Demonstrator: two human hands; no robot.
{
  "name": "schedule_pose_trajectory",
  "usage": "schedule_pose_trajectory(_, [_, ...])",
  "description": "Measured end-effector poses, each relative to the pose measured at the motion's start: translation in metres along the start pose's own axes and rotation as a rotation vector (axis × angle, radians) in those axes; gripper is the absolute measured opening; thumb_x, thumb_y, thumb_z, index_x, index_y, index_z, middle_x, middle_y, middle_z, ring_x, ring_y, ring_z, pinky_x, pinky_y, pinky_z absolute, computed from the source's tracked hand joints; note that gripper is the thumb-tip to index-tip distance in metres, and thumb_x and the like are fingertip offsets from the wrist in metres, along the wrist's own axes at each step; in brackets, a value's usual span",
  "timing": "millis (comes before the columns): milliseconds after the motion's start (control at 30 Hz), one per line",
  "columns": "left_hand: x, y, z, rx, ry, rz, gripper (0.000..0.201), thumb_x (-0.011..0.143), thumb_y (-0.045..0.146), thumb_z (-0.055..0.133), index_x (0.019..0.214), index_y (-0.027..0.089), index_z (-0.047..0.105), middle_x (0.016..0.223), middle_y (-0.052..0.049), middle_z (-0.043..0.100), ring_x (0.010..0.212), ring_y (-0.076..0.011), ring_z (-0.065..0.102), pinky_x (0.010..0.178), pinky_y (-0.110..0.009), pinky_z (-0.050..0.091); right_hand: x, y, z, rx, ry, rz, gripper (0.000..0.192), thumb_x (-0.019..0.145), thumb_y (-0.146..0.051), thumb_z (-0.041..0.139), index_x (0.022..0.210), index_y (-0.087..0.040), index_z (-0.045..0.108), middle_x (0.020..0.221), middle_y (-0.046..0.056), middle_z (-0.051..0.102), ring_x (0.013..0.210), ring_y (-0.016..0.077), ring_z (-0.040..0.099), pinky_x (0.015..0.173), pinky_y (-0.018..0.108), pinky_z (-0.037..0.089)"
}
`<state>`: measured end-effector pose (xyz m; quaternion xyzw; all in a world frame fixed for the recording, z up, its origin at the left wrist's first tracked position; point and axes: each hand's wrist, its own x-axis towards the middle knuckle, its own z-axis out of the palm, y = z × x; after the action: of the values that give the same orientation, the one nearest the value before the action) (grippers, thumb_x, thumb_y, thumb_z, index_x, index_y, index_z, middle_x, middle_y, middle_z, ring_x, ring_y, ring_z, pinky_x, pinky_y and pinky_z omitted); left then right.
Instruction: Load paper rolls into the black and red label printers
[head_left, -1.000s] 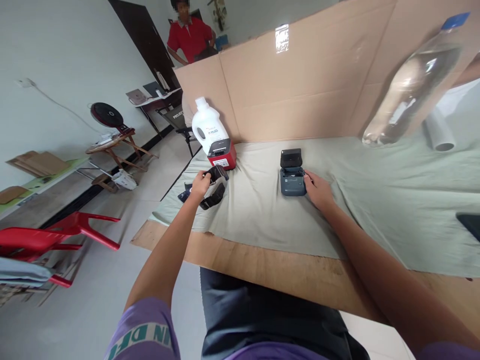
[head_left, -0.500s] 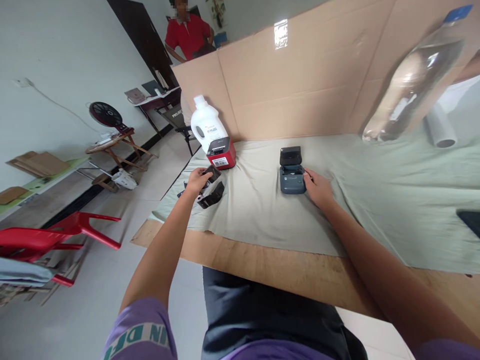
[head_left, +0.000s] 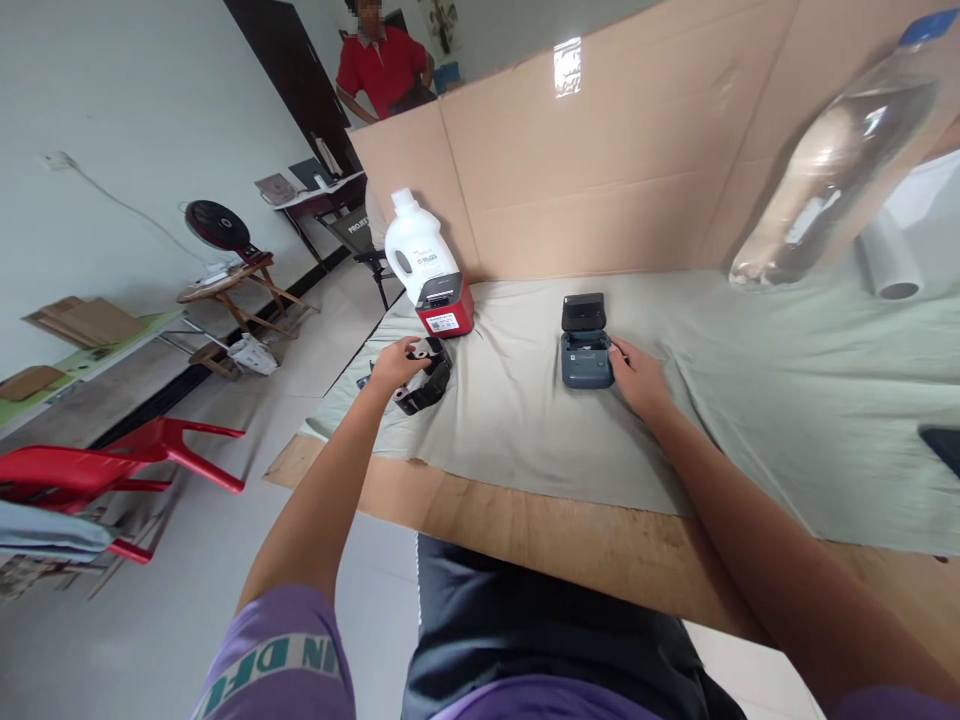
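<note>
Both hands are out over the desk: the left hand is closed around a small black plastic cartridge-like part at the desk's left edge, and the right hand rests with curled fingers against the right side of a small dark blue-grey label printer, steadying it rather than lifting it. Largest in view is the tall brown cardboard screen standing along the far side, then the pale green cloth spread over the wooden desk. A clear plastic water bottle with a blue cap looms at the upper right, close to the camera. A white plastic jug stands at the cloth's far left corner, with a red and black boxy device touching its base. The printer sits near the middle of the cloth with its lid raised toward the screen, its long axis running away from the person; the black part lies well apart to its left, so the left hand is the nearer one to it. A person in a red shirt stands behind the screen.
</note>
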<state>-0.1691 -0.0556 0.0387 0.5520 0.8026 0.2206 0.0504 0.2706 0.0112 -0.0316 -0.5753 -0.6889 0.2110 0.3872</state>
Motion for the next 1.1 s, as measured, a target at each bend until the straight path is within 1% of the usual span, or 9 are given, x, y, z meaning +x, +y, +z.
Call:
schedule_pose_trajectory(100, [-0.023, -0.015, -0.007, -0.173, 0.178, -0.052, 0.042, 0.079, 0.034, 0.068, 0.119, 0.022, 0.067, 0.113, -0.009, 0.074, 0.096, -0.0234, 0.069, 0.084, -0.031, 0.050, 0.001, 0.002, 0.001, -0.007, -0.002, 0.006, 0.052, 0.098, -0.040, 0.036, 0.138, -0.018, 0.063, 0.131, 0.012, 0.069, 0.121, 0.0329, 0.063, 0.105, 0.049, 0.046])
schedule_pose_trajectory(167, [-0.045, -0.028, -0.007, -0.329, 0.224, -0.092, 0.034, 0.082, 0.027, 0.059, 0.114, 0.020, 0.066, 0.110, -0.009, 0.075, 0.101, -0.0226, 0.069, 0.085, -0.030, 0.052, 0.002, 0.003, 0.002, -0.014, -0.001, 0.012, 0.053, 0.098, -0.039, 0.036, 0.138, -0.017, 0.063, 0.132, 0.013, 0.068, 0.121, 0.0332, 0.062, 0.105, 0.049, 0.045])
schedule_pose_trajectory(367, [-0.099, -0.051, 0.003, -0.612, 0.041, -0.223, 0.045, 0.075, 0.033, 0.066, 0.119, 0.020, 0.064, 0.111, -0.008, 0.075, 0.107, -0.0250, 0.068, 0.088, -0.032, 0.053, 0.001, 0.001, 0.002, -0.009, 0.003, 0.020, 0.053, 0.098, -0.040, 0.036, 0.136, -0.018, 0.064, 0.130, 0.013, 0.069, 0.120, 0.0335, 0.063, 0.104, 0.050, 0.046])
schedule_pose_trajectory(533, [-0.104, -0.053, 0.010, -0.602, 0.017, -0.081, 0.057, 0.070, 0.057, 0.074, 0.107, 0.015, 0.070, 0.108, -0.010, 0.074, 0.102, -0.0254, 0.066, 0.092, -0.036, 0.050, 0.000, -0.001, 0.000, -0.003, -0.010, 0.048, 0.053, 0.098, -0.042, 0.036, 0.138, -0.019, 0.063, 0.135, 0.012, 0.066, 0.124, 0.0336, 0.061, 0.106, 0.050, 0.044])
schedule_pose_trajectory(700, [-0.107, -0.054, 0.011, -0.425, 0.045, 0.045, 0.054, 0.069, 0.053, 0.076, 0.107, 0.016, 0.069, 0.102, -0.007, 0.072, 0.092, -0.0221, 0.063, 0.084, -0.034, 0.050, 0.001, 0.000, 0.000, -0.006, -0.019, 0.029, 0.054, 0.098, -0.041, 0.036, 0.138, -0.017, 0.062, 0.136, 0.013, 0.065, 0.126, 0.0339, 0.060, 0.108, 0.050, 0.044])
schedule_pose_trajectory(800, [-0.109, -0.037, 0.009, -0.504, 0.066, 0.105, 0.044, 0.072, 0.046, 0.076, 0.104, 0.016, 0.068, 0.104, -0.008, 0.071, 0.096, -0.0228, 0.064, 0.088, -0.035, 0.050, 0.001, -0.001, 0.000, -0.008, -0.012, 0.014, 0.055, 0.098, -0.040, 0.035, 0.138, -0.016, 0.063, 0.135, 0.013, 0.066, 0.126, 0.0336, 0.060, 0.107, 0.049, 0.044])
schedule_pose_trajectory(867, [-0.107, -0.013, 0.008, -0.625, 0.044, 0.193, 0.043, 0.073, 0.041, 0.078, 0.106, 0.016, 0.068, 0.106, -0.009, 0.071, 0.098, -0.0223, 0.065, 0.092, -0.036, 0.050, 0.000, -0.001, 0.000, -0.009, -0.008, 0.008, 0.055, 0.098, -0.041, 0.034, 0.138, -0.016, 0.063, 0.134, 0.014, 0.067, 0.125, 0.0334, 0.060, 0.107, 0.049, 0.044])
schedule_pose_trajectory(1000, [-0.097, 0.055, 0.007, -0.792, 0.011, 0.335, 0.043, 0.072, 0.036, 0.080, 0.109, 0.017, 0.069, 0.108, -0.008, 0.070, 0.101, -0.0219, 0.065, 0.095, -0.036, 0.050, -0.001, -0.002, 0.000, -0.017, -0.011, 0.000, 0.054, 0.098, -0.039, 0.034, 0.137, -0.016, 0.063, 0.132, 0.013, 0.068, 0.124, 0.0328, 0.061, 0.107, 0.048, 0.044])
schedule_pose_trajectory(1100, [-0.087, 0.106, 0.010, -0.977, -0.040, 0.341, 0.039, 0.074, 0.035, 0.079, 0.109, 0.020, 0.069, 0.106, -0.005, 0.069, 0.096, -0.0180, 0.064, 0.083, -0.029, 0.052, 0.000, 0.000, 0.000, -0.024, -0.014, 0.007, 0.053, 0.098, -0.039, 0.035, 0.137, -0.016, 0.063, 0.129, 0.013, 0.069, 0.121, 0.0326, 0.063, 0.105, 0.048, 0.046])
